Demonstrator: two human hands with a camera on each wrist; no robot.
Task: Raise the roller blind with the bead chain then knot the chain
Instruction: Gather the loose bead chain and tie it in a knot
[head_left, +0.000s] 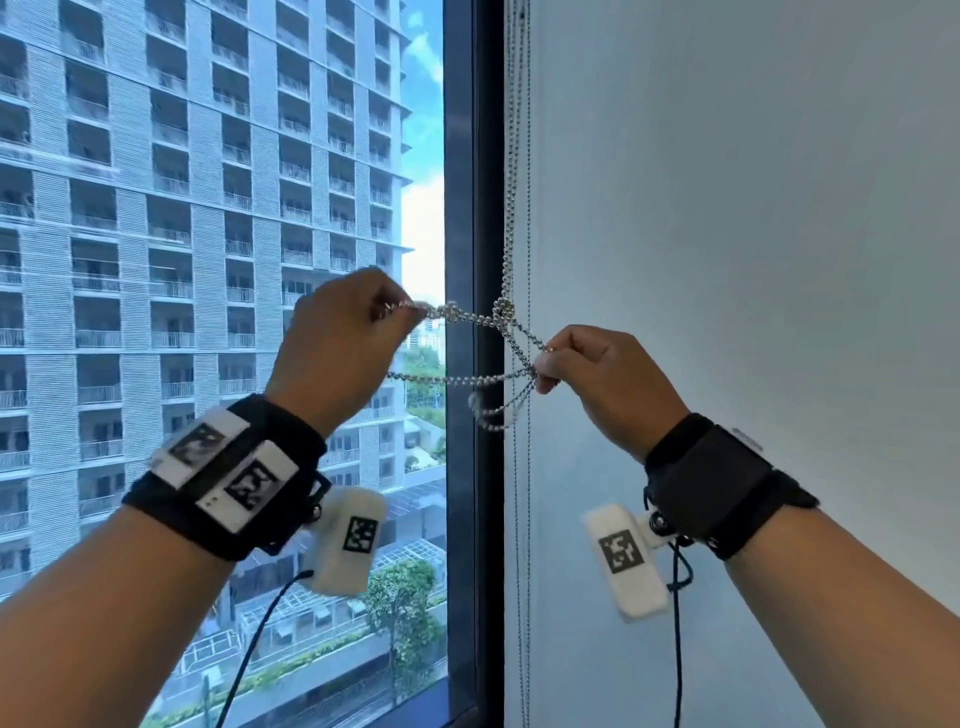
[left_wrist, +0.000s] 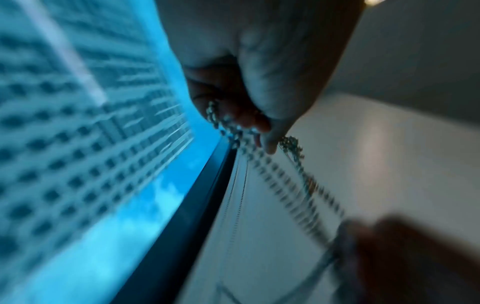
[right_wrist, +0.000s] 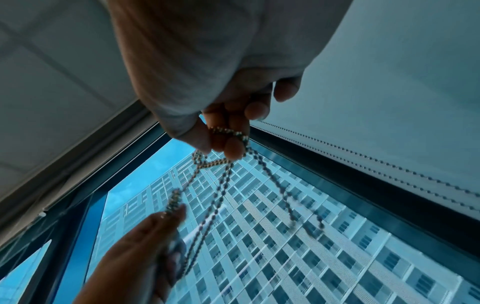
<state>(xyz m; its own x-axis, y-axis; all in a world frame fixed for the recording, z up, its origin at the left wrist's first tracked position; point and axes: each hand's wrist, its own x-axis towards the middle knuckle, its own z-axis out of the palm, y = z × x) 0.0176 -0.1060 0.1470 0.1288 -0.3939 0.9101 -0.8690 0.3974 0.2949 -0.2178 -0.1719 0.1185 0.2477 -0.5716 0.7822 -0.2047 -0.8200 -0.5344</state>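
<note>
Blind: glass left of the window frame (head_left: 488, 208) is uncovered, so I judge raising done. Bead chain (head_left: 511, 156): hanging at the frame. Left hand (head_left: 343, 338), right hand (head_left: 602, 379): both pinching strands. Knot (head_left: 503, 310): loose, tightening left.

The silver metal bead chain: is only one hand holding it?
No: the left hand and the right hand each pinch the silver metal bead chain, stretched between them.
</note>
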